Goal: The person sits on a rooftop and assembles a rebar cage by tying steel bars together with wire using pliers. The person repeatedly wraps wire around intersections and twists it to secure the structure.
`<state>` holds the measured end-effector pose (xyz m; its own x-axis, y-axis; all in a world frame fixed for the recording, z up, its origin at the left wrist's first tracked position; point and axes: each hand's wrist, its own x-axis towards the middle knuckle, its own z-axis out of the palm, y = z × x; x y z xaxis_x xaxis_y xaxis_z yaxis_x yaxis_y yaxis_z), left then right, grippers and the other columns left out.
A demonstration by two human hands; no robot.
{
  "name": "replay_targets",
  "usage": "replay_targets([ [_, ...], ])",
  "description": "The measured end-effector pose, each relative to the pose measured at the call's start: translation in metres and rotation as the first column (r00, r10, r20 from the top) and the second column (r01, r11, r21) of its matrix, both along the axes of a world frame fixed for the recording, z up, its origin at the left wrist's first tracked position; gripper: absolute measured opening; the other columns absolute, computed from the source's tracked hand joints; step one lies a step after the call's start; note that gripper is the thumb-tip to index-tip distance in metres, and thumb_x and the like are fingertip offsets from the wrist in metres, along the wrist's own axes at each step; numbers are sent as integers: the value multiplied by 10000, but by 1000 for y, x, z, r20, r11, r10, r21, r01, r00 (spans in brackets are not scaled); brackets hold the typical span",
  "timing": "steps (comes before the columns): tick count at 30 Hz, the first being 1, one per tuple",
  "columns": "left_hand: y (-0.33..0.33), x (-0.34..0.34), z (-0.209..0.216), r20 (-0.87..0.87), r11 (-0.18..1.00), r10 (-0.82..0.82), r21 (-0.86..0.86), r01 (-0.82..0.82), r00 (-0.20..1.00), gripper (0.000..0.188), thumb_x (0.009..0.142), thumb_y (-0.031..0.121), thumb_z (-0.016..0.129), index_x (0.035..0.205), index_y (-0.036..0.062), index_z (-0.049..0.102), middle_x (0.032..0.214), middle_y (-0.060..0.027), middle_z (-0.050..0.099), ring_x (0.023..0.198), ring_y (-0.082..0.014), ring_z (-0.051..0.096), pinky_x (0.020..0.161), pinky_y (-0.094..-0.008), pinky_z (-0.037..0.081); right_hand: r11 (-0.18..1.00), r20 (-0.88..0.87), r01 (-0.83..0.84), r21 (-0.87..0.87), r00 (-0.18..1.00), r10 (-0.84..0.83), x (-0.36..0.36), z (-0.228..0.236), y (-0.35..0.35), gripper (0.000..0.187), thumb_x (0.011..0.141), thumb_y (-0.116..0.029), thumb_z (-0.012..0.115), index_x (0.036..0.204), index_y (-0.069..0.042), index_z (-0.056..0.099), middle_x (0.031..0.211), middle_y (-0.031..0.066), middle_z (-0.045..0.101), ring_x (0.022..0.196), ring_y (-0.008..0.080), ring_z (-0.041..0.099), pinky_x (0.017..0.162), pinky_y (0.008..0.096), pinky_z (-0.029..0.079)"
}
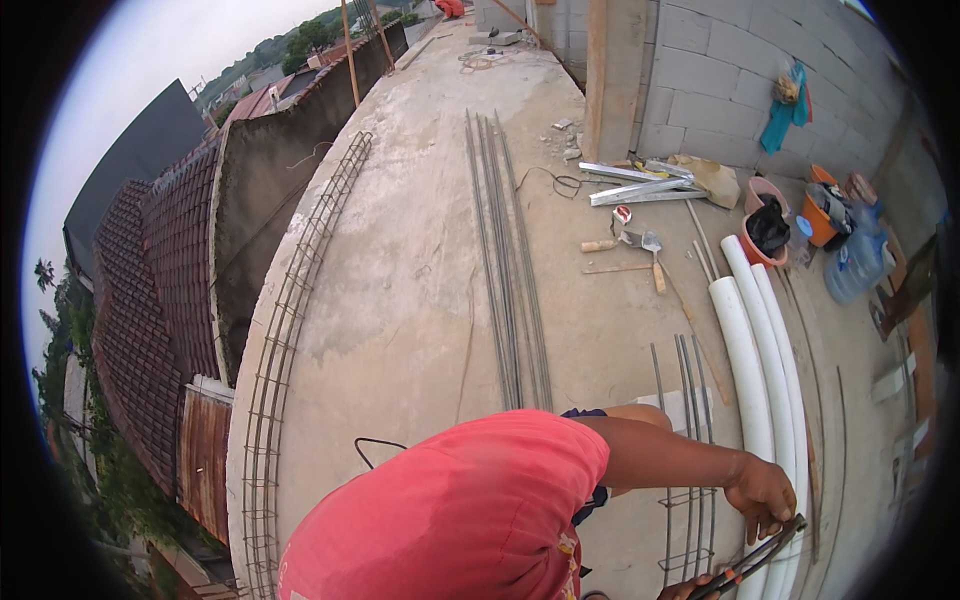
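My left arm reaches across from the red sleeve. My left hand (764, 494) has its fingers pinched together beside the jaws of a pair of pincers (757, 562); anything thin between the fingertips is too small to make out. At the lower edge my right hand (686, 588), partly cut off, is closed round the dark pincer handles, which carry some red. Beside both hands lies a small rebar cage (688, 500) of several long bars with stirrups near the bottom. My bent knee (640, 413) shows above the left arm.
White pipes (742, 370) lie just right of the cage. Loose rebar (500, 260) runs up the middle of the slab, and a long cage (300, 280) follows its left edge. Trowel (655, 262), metal channels (640, 186), buckets (762, 240) and a water jug (856, 268) are farther off. Another person's leg (905, 290) is at right.
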<state>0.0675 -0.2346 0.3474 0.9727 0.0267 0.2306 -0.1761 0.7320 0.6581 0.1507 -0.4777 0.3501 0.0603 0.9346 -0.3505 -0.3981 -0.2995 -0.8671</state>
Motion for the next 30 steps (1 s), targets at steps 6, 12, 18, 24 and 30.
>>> replay_targets([
  [6, -38, -13, 14, 122, 969, -28, -238, 57, 992, 259, 887, 250, 598, 798, 13, 544, 615, -62, 532, 572, -219, 561, 518, -423, 505, 997, 129, 54, -63, 991, -45, -25, 11, 3, 561, 846, -418, 667, 1193, -2, 517, 858, 177, 584, 668, 224, 506, 504, 315, 429],
  [12, -27, -19, 28, 33, 917, 183, 355, -183, 983, 222, 809, 211, 584, 793, -8, 551, 596, -39, 474, 524, -145, 444, 422, -321, 347, 996, 192, 58, -61, 980, -46, -40, 13, 4, 547, 852, -416, 655, 1190, -7, 522, 868, 173, 591, 701, 221, 502, 516, 323, 427],
  [18, -37, -9, 45, -2, 839, 410, 394, -376, 912, 256, 828, 229, 536, 790, -24, 552, 659, -67, 510, 530, -135, 440, 451, -319, 372, 999, 246, 36, -24, 969, -29, -57, 18, 2, 534, 857, -413, 643, 1188, -11, 528, 879, 170, 598, 733, 217, 498, 527, 332, 425],
  [24, -15, 22, 17, 97, 545, 792, 335, -769, 603, 197, 900, 213, 470, 885, 22, 519, 663, -12, 434, 500, -109, 368, 429, -308, 330, 998, 318, 57, -38, 947, -42, -84, 14, -5, 521, 863, -411, 632, 1186, -15, 533, 889, 166, 605, 766, 214, 494, 539, 341, 423],
  [30, -18, 0, 34, -224, 821, 568, 80, -566, 792, 196, 963, 247, 426, 986, 59, 478, 637, 32, 348, 466, -66, 262, 391, -258, 228, 940, 671, 334, 66, 682, -290, -87, 28, -24, 323, 850, -298, 595, 1029, -29, 599, 836, 193, 632, 721, 264, 524, 561, 431, 413],
])
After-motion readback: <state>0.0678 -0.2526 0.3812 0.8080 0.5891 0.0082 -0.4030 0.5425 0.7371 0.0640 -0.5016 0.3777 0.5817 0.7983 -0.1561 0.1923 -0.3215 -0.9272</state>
